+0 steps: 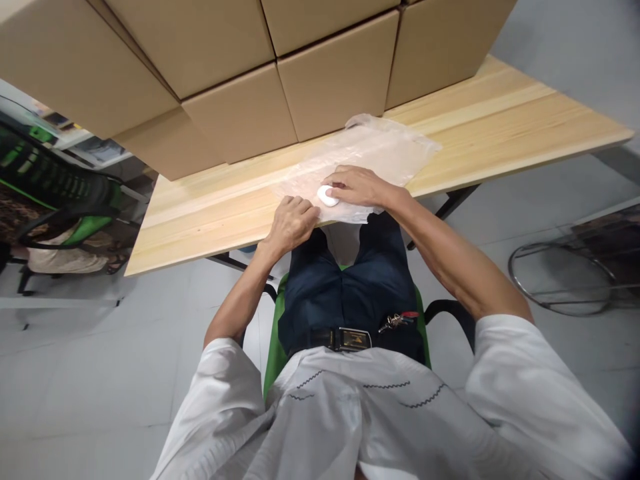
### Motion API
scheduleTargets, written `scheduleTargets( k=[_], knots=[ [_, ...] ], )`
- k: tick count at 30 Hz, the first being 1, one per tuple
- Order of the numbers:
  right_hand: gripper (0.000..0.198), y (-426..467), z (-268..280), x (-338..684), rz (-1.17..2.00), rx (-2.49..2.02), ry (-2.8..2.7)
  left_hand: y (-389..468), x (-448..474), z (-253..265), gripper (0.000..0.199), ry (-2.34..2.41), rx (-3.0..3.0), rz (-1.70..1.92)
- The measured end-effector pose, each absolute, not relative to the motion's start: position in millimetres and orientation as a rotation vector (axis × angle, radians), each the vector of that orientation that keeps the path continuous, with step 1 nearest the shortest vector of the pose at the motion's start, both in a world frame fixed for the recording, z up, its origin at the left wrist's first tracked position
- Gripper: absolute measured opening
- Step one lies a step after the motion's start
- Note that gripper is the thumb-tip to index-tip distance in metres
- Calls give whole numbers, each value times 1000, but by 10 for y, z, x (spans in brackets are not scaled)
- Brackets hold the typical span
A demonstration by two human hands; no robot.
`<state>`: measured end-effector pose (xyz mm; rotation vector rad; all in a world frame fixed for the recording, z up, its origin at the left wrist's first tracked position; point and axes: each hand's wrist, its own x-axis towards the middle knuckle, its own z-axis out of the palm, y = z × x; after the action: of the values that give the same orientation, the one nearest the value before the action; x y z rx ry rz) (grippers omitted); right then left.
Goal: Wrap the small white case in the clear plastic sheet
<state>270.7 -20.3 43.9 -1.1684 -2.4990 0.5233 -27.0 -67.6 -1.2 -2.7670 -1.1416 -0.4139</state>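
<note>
A thin, clear plastic bag (395, 150) lies flat and wrinkled on the wooden table, reaching to its near edge. My right hand (357, 187) is over the bag, its fingers closed around the side of a small, smooth, white rounded object (327, 195). What kind of object it is does not show. Just left of it, my left hand (295, 223) rests at the table's near edge with fingers curled down on the near-left part of the bag. Its fingertips are partly hidden.
Large brown cardboard boxes (337, 70) stand stacked along the far side of the wooden table (525, 127). A green and black chair (50, 173) is at the left, with a person's sandalled foot beside it. A round metal stool frame (560, 277) is at the right.
</note>
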Motion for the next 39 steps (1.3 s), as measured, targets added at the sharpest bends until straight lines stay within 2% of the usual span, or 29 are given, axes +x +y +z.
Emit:
scheduleTargets(
  k=[8,13,21,26,32,39],
  knots=[
    [50,-495,462,2680,411,-1330,-2502,-381,-310,-39,39,-1225,-2867,-732],
    [52,-392,303,2733,365,-1199,-2489,-173,-146,36,33,-1165,-2944,-893],
    [48,-185,121,2886,724,-940,-2239,69,172,215,26,-1101,-3215,-1063],
    [51,-211,23,2887,780,-939,-2068,72,218,109,20,-1245,-3264,-1194],
    [49,-275,146,2991,634,-1105,-1981,126,237,66,15,-1354,-3393,-1292],
    [68,-521,351,2900,477,-1325,-2181,277,312,152,8,-1277,-3576,-1274]
  ],
)
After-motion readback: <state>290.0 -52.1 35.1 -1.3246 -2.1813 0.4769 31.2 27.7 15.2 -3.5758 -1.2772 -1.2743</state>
